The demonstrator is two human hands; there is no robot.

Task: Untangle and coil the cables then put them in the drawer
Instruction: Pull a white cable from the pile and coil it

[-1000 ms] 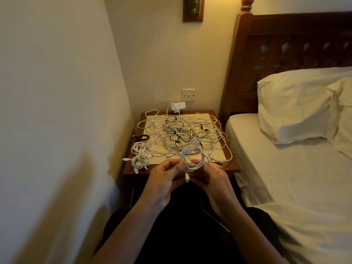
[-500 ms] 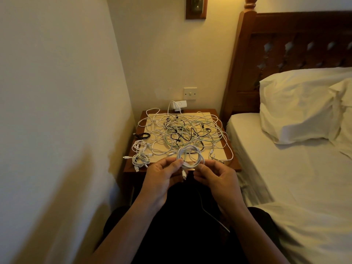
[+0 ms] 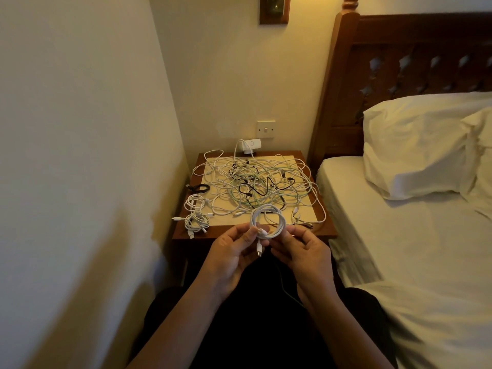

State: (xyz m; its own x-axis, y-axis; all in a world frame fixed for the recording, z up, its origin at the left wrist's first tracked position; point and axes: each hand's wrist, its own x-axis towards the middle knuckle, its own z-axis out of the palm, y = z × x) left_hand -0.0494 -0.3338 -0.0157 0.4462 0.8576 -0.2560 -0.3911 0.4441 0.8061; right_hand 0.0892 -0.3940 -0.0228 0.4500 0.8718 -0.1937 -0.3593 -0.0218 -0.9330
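One white coil (image 3: 267, 207) — in left hand (image 3: 231, 252), right hand (image 3: 306, 253).

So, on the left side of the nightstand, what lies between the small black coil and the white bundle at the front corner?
A second coiled white cable lies there; the head view shows it.

One black coil (image 3: 199, 187), two white coils (image 3: 196, 222), one held coil (image 3: 267, 207), one tangle (image 3: 255, 182) and two pillows (image 3: 415, 145) are showing here.
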